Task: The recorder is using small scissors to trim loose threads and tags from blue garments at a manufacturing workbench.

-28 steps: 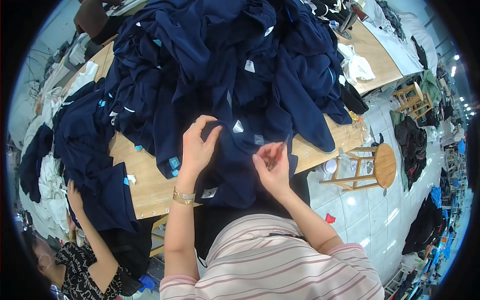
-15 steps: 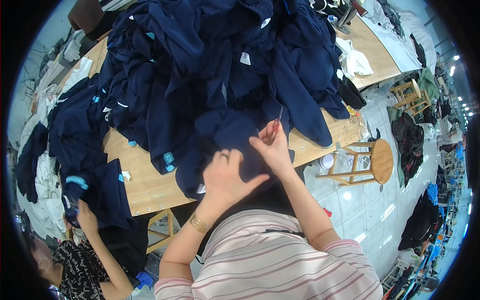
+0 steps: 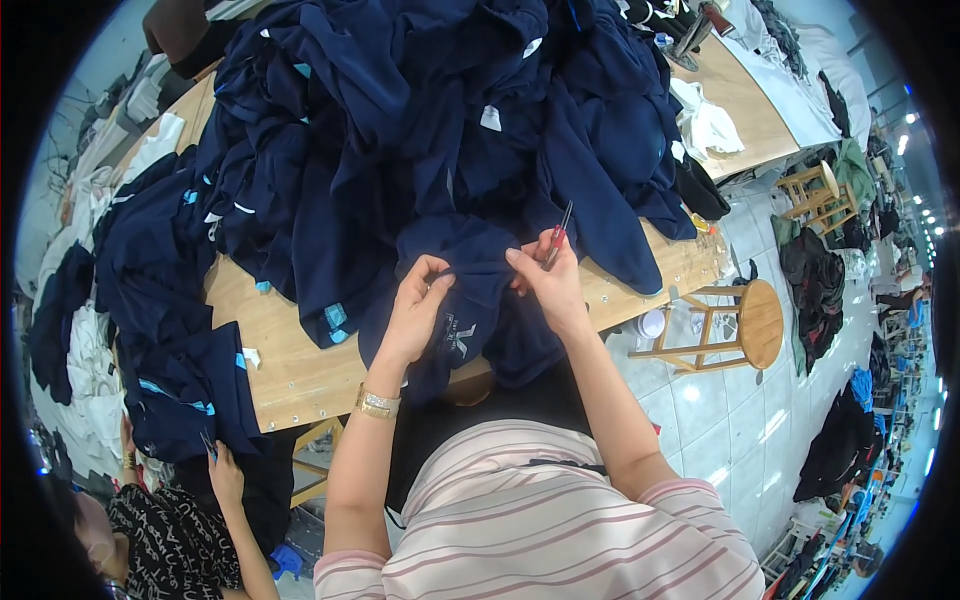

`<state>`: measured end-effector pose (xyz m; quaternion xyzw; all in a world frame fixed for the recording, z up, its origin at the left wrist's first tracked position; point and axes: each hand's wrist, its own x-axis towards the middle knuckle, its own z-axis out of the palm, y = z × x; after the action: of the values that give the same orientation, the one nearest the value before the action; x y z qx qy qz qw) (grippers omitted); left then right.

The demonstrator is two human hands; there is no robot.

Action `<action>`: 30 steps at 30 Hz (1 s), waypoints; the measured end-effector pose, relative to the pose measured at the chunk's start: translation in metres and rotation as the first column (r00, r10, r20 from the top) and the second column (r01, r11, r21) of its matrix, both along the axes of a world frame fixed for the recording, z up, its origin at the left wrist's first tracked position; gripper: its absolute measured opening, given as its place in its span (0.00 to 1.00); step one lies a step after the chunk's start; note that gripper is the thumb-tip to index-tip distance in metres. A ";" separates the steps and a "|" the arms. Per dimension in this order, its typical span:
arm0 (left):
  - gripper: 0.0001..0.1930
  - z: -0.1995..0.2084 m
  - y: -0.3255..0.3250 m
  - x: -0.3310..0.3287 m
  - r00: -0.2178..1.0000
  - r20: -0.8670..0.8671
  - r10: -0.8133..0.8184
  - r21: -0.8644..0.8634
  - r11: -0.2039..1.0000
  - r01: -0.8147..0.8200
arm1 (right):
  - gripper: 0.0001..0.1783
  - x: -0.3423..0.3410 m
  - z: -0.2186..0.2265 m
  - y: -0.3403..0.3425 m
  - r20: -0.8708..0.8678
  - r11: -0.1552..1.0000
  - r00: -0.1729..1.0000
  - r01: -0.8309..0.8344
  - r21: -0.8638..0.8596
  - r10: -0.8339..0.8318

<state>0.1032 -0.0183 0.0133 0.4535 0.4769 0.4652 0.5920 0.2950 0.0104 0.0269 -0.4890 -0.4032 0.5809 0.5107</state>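
A navy blue garment (image 3: 465, 300) with a pale printed mark hangs between my hands at the table's near edge. My left hand (image 3: 422, 300) pinches its cloth with thumb and fingers. My right hand (image 3: 548, 275) pinches the same cloth a little farther right. Tucked in that right hand are small red-handled thread snips (image 3: 560, 235), their thin metal tip pointing up and away. Just beyond, a big heap of navy garments (image 3: 380, 120) with light blue and white tags covers the table.
The wooden table (image 3: 285, 370) shows its near edge at left. At right, a wooden stool (image 3: 762, 323) stands on the tiled floor. A co-worker's hand (image 3: 226, 475) holds snips by navy clothes at lower left. White cloth (image 3: 708, 118) lies far right.
My hands have drawn apart and now both grip the garment, with its printed mark turned into view. My left hand went from spread to pinching. The co-worker's hand moved right.
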 end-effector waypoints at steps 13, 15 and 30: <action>0.10 0.032 -0.042 -0.025 0.945 -0.306 0.114 0.034 0.993 -0.109 | 0.17 0.025 0.010 -0.023 0.632 0.874 0.713 -0.054 0.482 -0.304; 0.22 0.027 -0.045 -0.043 0.638 -0.706 0.309 0.275 0.949 -0.155 | 0.15 0.044 0.006 -0.026 0.660 0.732 0.580 -0.154 0.664 -0.477; 0.16 0.055 -0.041 -0.055 0.226 -0.587 0.778 0.697 0.627 -0.349 | 0.15 0.089 0.001 -0.029 0.282 0.622 0.635 0.408 0.668 -0.719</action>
<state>0.0478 -0.0593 0.0678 0.5217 0.7225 0.4492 -0.0632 0.3840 -0.0190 0.0281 -0.5653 -0.4904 0.0825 0.6581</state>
